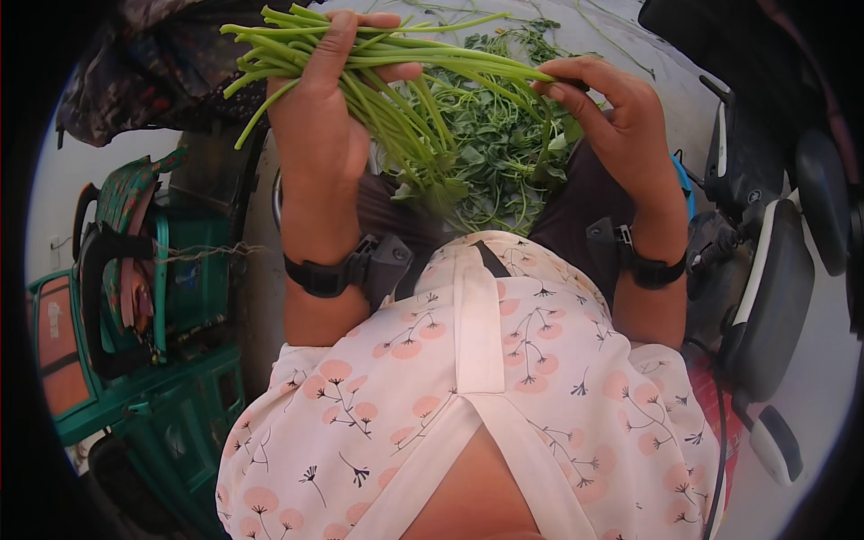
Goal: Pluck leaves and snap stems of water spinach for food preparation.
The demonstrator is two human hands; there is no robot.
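Note:
My left hand [320,111] is wrapped around a bundle of long green leaf stalks [398,125], its thumb across them. Cut or broken ends stick out to the left of the thumb, and the other ends hang down to the right with a few leaves. Between thumb and forefinger, my right hand [624,111] pinches the far tip of some stalks stretched across from the bundle. Beneath and between both hands lies a loose heap of leafy green vines [496,152] on the floor. My knees partly hide its sides.
At the left stands a green metal vehicle [169,418] with a flowered cloth [128,202] over part of it. A black-and-white motor scooter [776,290] stands close on my right. Stray vines lie on the pale floor [621,40] ahead.

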